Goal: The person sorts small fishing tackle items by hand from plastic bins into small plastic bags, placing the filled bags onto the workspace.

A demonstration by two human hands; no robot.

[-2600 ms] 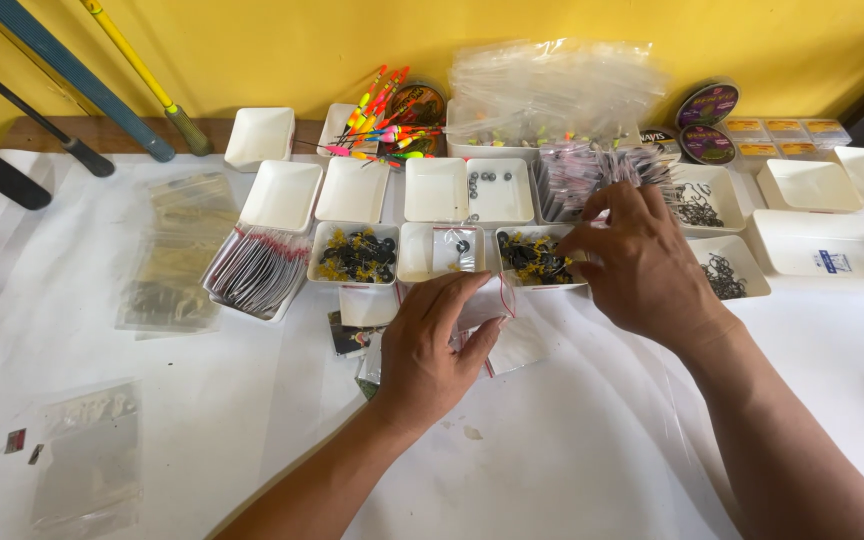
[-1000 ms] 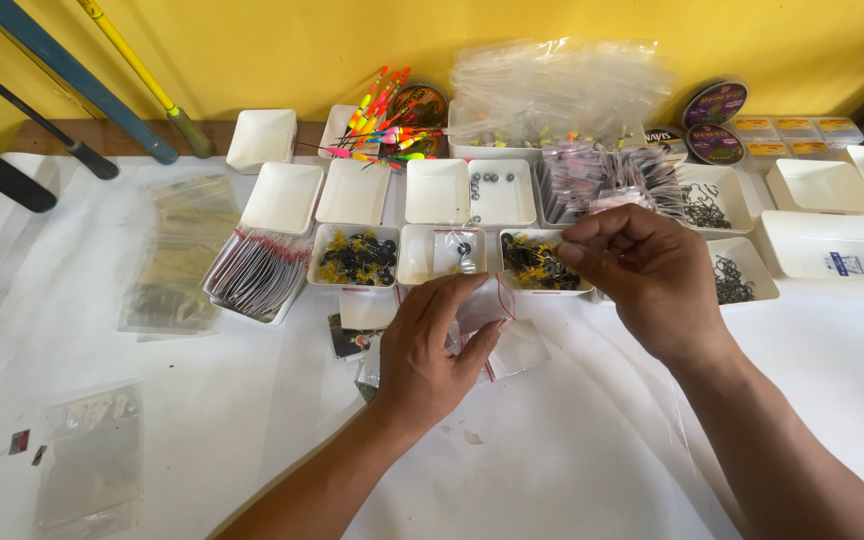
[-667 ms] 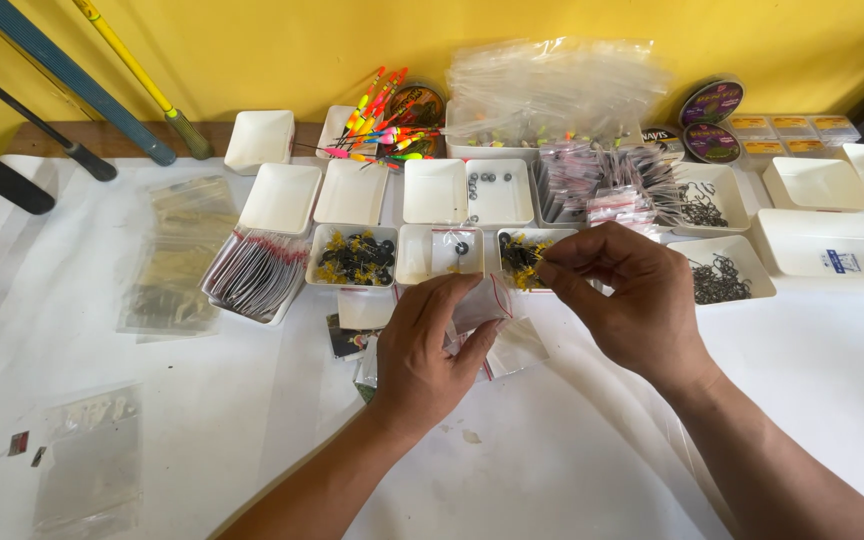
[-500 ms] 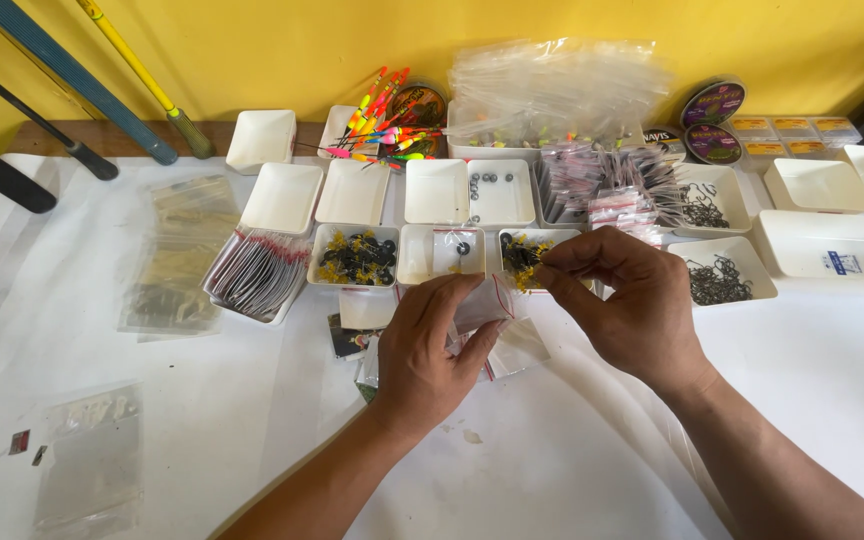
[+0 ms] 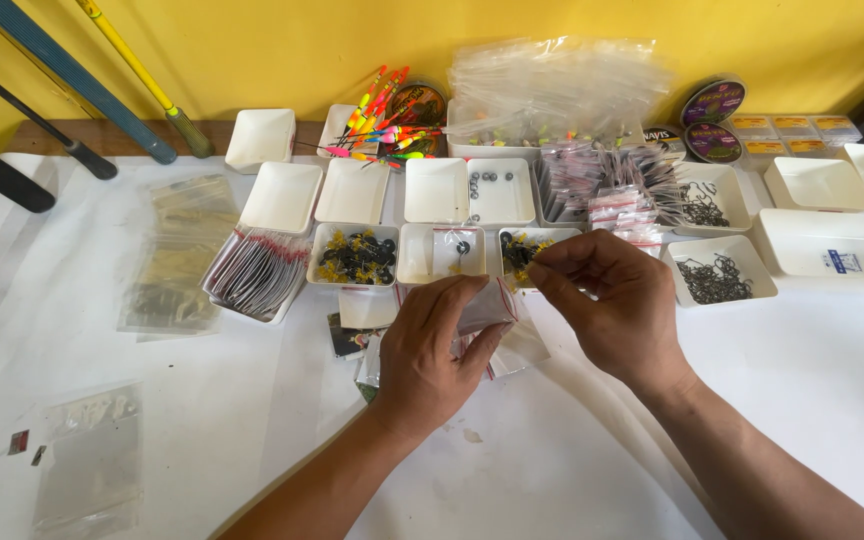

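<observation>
My left hand (image 5: 430, 345) holds a small clear zip bag (image 5: 485, 306) with a red strip, tilted up over the white table. My right hand (image 5: 617, 305) is just to its right, thumb and forefinger pinched together close to the bag's mouth; whatever is pinched is too small to make out. Right behind the fingers sits a white tray of small black and yellow pieces (image 5: 518, 249). More small bags (image 5: 512, 350) lie flat under my left hand.
White trays stand in rows behind: one with black and yellow pieces (image 5: 355, 257), one with packets (image 5: 257, 272), two with dark hooks (image 5: 714, 278). Bright floats (image 5: 380, 125), line spools (image 5: 712, 102) and a heap of clear bags (image 5: 552, 80) are at the back. Rods (image 5: 72, 80) lie far left.
My right hand drew back from the trays at the far right and came to the bag's mouth. My left hand kept the bag in the same place.
</observation>
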